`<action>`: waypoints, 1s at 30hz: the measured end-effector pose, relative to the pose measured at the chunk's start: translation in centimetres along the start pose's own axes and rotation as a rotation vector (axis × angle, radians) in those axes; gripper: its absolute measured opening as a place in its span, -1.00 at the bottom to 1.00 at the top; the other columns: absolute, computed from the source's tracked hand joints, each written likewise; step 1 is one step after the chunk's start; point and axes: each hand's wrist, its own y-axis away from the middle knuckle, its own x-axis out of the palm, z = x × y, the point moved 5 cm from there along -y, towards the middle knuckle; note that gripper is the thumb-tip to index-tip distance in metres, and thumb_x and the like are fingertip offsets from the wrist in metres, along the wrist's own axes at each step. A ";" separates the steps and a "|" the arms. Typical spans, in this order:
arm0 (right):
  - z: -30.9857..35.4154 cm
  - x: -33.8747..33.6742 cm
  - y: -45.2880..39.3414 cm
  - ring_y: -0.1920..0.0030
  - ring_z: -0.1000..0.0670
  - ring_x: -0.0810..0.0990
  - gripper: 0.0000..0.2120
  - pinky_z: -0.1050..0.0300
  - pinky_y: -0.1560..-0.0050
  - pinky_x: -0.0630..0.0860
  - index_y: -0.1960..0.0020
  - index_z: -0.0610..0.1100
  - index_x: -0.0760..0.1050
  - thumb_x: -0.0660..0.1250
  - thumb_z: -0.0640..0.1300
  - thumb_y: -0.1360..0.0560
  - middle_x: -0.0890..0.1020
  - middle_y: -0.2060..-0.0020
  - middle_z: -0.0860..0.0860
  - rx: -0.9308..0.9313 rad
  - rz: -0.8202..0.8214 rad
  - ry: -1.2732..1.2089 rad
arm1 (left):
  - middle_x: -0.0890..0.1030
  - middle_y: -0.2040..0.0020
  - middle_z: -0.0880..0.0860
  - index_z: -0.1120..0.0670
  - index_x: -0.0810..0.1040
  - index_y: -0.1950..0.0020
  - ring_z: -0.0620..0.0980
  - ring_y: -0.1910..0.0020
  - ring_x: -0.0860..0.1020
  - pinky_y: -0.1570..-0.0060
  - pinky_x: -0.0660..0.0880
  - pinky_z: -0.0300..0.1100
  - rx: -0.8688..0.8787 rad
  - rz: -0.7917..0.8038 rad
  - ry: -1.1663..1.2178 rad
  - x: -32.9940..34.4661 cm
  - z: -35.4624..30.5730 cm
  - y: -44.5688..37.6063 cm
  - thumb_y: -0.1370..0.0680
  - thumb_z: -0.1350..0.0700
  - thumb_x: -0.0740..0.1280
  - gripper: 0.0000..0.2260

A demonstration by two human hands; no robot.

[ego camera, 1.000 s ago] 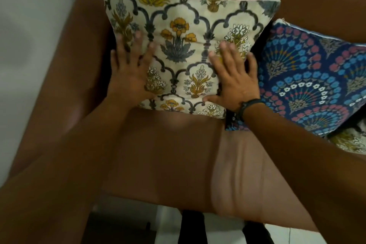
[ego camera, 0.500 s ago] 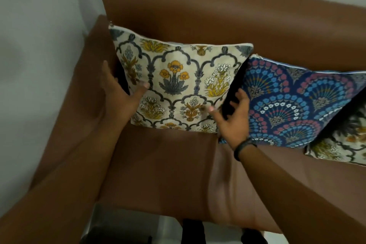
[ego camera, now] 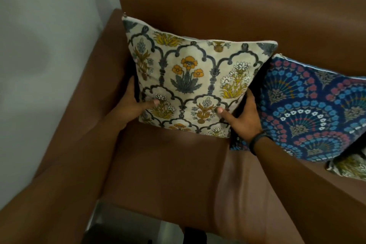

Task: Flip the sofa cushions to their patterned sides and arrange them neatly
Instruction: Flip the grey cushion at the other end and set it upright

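A cream cushion (ego camera: pixel 190 77) with grey arches and yellow flowers stands upright in the sofa's left corner, patterned side facing me. My left hand (ego camera: pixel 131 108) grips its lower left edge, thumb on the front, fingers hidden behind. My right hand (ego camera: pixel 242 117) grips its lower right edge the same way; a black band is on that wrist. A blue cushion (ego camera: pixel 315 109) with pink and blue fan motifs leans against the backrest just to the right, touching the cream one. A third floral cushion (ego camera: pixel 350 166) peeks out at the far right, mostly hidden.
The brown leather sofa (ego camera: pixel 168 168) has a backrest (ego camera: pixel 217 8) behind the cushions and a left armrest (ego camera: pixel 85 105). A pale wall (ego camera: pixel 45 35) runs along the left. Floor shows below the seat's front edge.
Both hands went from pressing flat on the cream cushion's front to gripping its lower side edges. The view has pulled back from the cushions.
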 end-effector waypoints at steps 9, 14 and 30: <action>6.9 -1.7 0.2 -0.26 0.24 0.55 -0.11 0.19 -0.32 0.53 -0.39 0.17 0.25 0.62 0.34 -0.23 0.54 -0.28 0.29 -0.029 -0.108 -0.003 | 0.48 -0.26 -0.36 -0.24 0.17 -0.62 -0.35 -0.20 0.50 -0.01 0.55 -0.36 -0.076 -0.090 0.345 2.4 -0.1 3.2 -0.25 -0.18 0.69 0.07; 16.2 -2.8 -0.8 -0.27 0.07 0.57 -0.05 0.10 -0.15 0.56 -0.42 0.10 0.31 0.50 0.55 -0.21 0.56 -0.29 0.12 -0.215 -0.110 0.277 | 0.50 -0.43 -0.12 -0.25 0.21 -0.62 -0.03 -0.30 0.58 -0.21 0.62 0.13 -0.232 -0.019 0.557 3.0 0.5 5.3 -0.28 -0.27 0.63 -0.01; 17.7 -0.9 -8.6 -0.35 -0.16 0.50 -0.05 -0.22 -0.33 0.46 -0.57 -0.07 0.28 0.63 0.21 -0.34 0.53 -0.35 -0.08 -0.339 0.160 0.443 | 0.43 -0.55 0.07 -0.04 0.16 -0.66 0.17 -0.44 0.51 -0.24 0.61 0.03 -0.245 -0.078 0.789 7.7 2.8 5.2 -0.51 0.32 0.47 -0.17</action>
